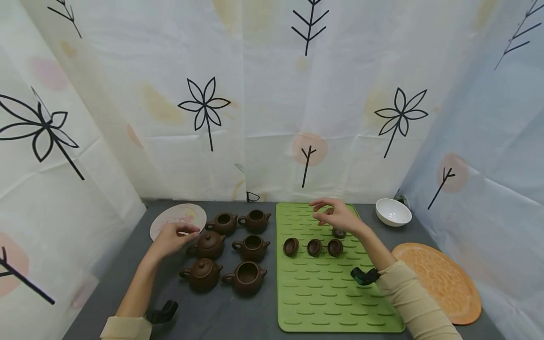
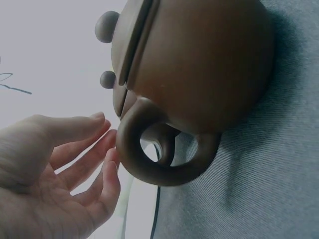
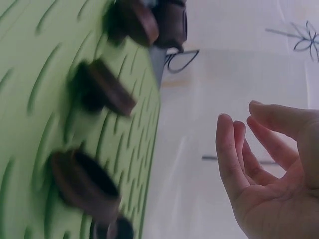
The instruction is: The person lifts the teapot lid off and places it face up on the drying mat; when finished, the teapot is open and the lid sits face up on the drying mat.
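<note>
Small brown clay teapots stand in rows on the left of the table. Two have lids on: a rear lidded teapot [image 1: 211, 245] and a front lidded teapot [image 1: 202, 275]. Several others are lidless, among them an uncovered teapot [image 1: 247, 279]. My left hand [image 1: 172, 241] hovers beside the rear lidded teapot, holding nothing; in the left wrist view its fingertips lie close to a teapot handle [image 2: 167, 174], and contact is unclear. Several teapot lids, such as the leftmost lid [image 1: 291, 247], lie on the green mat [image 1: 314, 307]. My right hand [image 1: 337, 215] is raised over the mat's far part, fingers loosely bent, holding nothing.
A pale patterned plate [image 1: 158, 225] lies behind my left hand. On the right are a white bowl [image 1: 393, 212] and a round orange-brown mat [image 1: 442, 283]. Printed curtains [image 1: 263, 94] enclose the back and sides of the grey table [image 1: 238, 316].
</note>
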A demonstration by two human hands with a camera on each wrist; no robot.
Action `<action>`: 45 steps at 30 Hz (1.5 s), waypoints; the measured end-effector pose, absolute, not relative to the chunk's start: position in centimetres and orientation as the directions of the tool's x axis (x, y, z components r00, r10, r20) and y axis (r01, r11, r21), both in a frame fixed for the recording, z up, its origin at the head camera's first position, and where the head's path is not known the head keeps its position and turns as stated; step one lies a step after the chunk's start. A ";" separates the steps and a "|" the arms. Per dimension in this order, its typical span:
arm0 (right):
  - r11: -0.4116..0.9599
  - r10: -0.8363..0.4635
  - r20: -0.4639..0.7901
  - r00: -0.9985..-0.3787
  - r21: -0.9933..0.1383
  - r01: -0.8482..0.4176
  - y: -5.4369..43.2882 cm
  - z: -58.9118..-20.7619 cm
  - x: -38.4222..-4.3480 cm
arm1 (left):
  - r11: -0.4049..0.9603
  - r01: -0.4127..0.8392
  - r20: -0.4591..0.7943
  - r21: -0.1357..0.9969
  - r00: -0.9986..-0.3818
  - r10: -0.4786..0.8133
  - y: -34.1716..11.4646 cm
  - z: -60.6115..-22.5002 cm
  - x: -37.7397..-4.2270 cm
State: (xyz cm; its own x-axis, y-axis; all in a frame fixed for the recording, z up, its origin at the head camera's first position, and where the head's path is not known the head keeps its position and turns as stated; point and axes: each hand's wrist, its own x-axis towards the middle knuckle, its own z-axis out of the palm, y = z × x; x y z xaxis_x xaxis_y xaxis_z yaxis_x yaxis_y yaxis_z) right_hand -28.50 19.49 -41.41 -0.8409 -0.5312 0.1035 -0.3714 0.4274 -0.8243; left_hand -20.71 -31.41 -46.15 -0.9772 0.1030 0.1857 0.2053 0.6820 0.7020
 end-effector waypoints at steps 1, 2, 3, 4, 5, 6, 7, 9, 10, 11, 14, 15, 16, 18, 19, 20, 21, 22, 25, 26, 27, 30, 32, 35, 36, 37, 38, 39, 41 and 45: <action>0.414 -0.539 0.110 -0.835 -0.829 -0.376 19.0 -41.3 -28.4 | 0.681 0.193 0.171 0.706 -0.980 0.101 -31.5 -46.2 -20.6; 0.400 -0.549 0.115 -0.828 -0.833 -0.381 18.5 -41.2 -28.3 | 0.680 0.192 0.161 0.707 -0.981 0.109 -31.6 -46.3 -20.4; 0.390 -0.556 0.118 -0.823 -0.837 -0.383 17.9 -41.1 -28.2 | 0.677 0.187 0.151 0.711 -0.982 0.113 -31.6 -46.4 -20.3; 0.374 -0.569 0.123 -0.813 -0.842 -0.389 17.3 -40.9 -28.1 | 0.675 0.185 0.141 0.715 -0.983 0.119 -31.7 -46.4 -20.1; 0.362 -0.576 0.125 -0.808 -0.847 -0.390 16.8 -40.8 -27.9 | 0.669 0.172 0.126 0.723 -0.985 0.118 -31.7 -46.5 -19.9; 0.351 -0.585 0.126 -0.801 -0.851 -0.390 16.2 -40.7 -27.8 | 0.666 0.166 0.113 0.727 -0.986 0.122 -31.8 -46.5 -19.8; 0.343 -0.594 0.129 -0.794 -0.852 -0.395 15.6 -40.5 -27.7 | 0.662 0.155 0.099 0.733 -0.988 0.122 -31.8 -46.6 -19.6; 0.334 -0.604 0.126 -0.787 -0.857 -0.393 14.5 -40.3 -27.4 | 0.655 0.130 0.072 0.745 -0.991 0.114 -31.8 -46.6 -19.3; 0.328 -0.610 0.127 -0.782 -0.858 -0.395 14.0 -40.1 -27.3 | 0.653 0.119 0.060 0.748 -0.992 0.111 -31.8 -46.7 -19.2; 0.325 -0.614 0.125 -0.780 -0.860 -0.394 13.5 -40.0 -27.2 | 0.651 0.110 0.052 0.751 -0.993 0.107 -31.7 -46.7 -19.1; 0.306 -0.638 0.140 -0.758 -0.856 -0.416 11.9 -39.7 -26.9 | 0.652 0.101 0.049 0.751 -0.994 0.098 -31.6 -46.7 -18.9; 0.297 -0.646 0.143 -0.750 -0.857 -0.420 11.4 -39.7 -26.8 | 0.655 0.104 0.053 0.749 -0.994 0.097 -31.7 -46.8 -18.8; 0.286 -0.656 0.148 -0.740 -0.859 -0.425 10.8 -39.7 -26.8 | 0.656 0.107 0.057 0.747 -0.994 0.097 -31.7 -46.8 -18.8; 0.267 -0.674 0.151 -0.723 -0.863 -0.429 9.7 -39.6 -26.7 | 0.657 0.105 0.062 0.747 -0.994 0.089 -31.6 -46.9 -18.7; 0.260 -0.681 0.149 -0.717 -0.867 -0.426 9.2 -39.6 -26.6 | 0.658 0.102 0.062 0.746 -0.995 0.084 -31.7 -47.0 -18.7; 0.254 -0.686 0.145 -0.713 -0.870 -0.422 8.6 -39.6 -26.6 | 0.659 0.101 0.065 0.745 -0.995 0.079 -31.7 -47.1 -18.7; 0.246 -0.692 0.144 -0.707 -0.875 -0.418 8.0 -39.6 -26.5 | 0.663 0.105 0.070 0.741 -0.994 0.079 -31.7 -47.2 -18.7; 0.237 -0.698 0.144 -0.702 -0.878 -0.416 7.4 -39.5 -26.5 | 0.663 0.100 0.069 0.742 -0.995 0.072 -31.7 -47.2 -18.6; 0.214 -0.711 0.141 -0.689 -0.890 -0.403 5.8 -39.4 -26.2 | 0.667 0.085 0.068 0.740 -0.996 0.052 -31.8 -47.5 -18.6; 0.207 -0.717 0.140 -0.683 -0.893 -0.401 5.2 -39.4 -26.1 | 0.671 0.088 0.070 0.737 -0.996 0.053 -31.8 -47.5 -18.6; 0.199 -0.723 0.138 -0.677 -0.897 -0.396 4.7 -39.4 -26.1 | 0.672 0.090 0.072 0.735 -0.996 0.054 -31.8 -47.6 -18.6; 0.179 -0.743 0.130 -0.656 -0.907 -0.382 3.0 -39.4 -26.1 | 0.665 0.088 0.074 0.742 -0.996 0.049 -31.7 -47.6 -18.4; 0.178 -0.752 0.123 -0.648 -0.908 -0.379 1.9 -39.6 -26.2 | 0.662 0.094 0.077 0.744 -0.995 0.055 -31.7 -47.6 -18.3; 0.180 -0.766 0.115 -0.633 -0.906 -0.382 0.4 -40.0 -26.3 | 0.652 0.072 0.064 0.755 -0.997 0.036 -31.6 -47.5 -18.2; 0.179 -0.770 0.114 -0.628 -0.906 -0.384 -0.1 -40.2 -26.4 | 0.652 0.069 0.061 0.755 -0.998 0.035 -31.6 -47.5 -18.1; 0.176 -0.775 0.114 -0.621 -0.905 -0.386 -0.6 -40.4 -26.5 | 0.652 0.065 0.058 0.755 -0.998 0.033 -31.6 -47.5 -18.1; 0.173 -0.783 0.114 -0.611 -0.904 -0.391 -1.1 -40.6 -26.6 | 0.651 0.061 0.055 0.756 -0.998 0.031 -31.6 -47.5 -18.1; 0.169 -0.791 0.113 -0.602 -0.905 -0.391 -1.6 -40.7 -26.7 | 0.649 0.057 0.052 0.759 -0.998 0.026 -31.6 -47.6 -18.0; 0.164 -0.805 0.105 -0.584 -0.907 -0.388 -2.5 -41.0 -26.8 | 0.648 0.059 0.054 0.759 -0.998 0.028 -31.7 -47.6 -18.0; 0.172 -0.828 0.069 -0.556 -0.913 -0.370 -4.4 -41.4 -27.0 | 0.643 0.050 0.047 0.764 -0.999 0.021 -31.6 -47.5 -17.9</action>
State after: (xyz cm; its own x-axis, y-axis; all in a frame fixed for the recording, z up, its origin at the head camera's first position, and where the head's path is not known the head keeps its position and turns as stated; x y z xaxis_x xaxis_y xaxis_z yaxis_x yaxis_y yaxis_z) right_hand -26.95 -4.35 -41.37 -0.5558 -0.8284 0.0691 -0.3697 0.1719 -0.9131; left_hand -17.92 -31.65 -47.46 -0.9986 0.0213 0.0474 0.0500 0.6434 0.7639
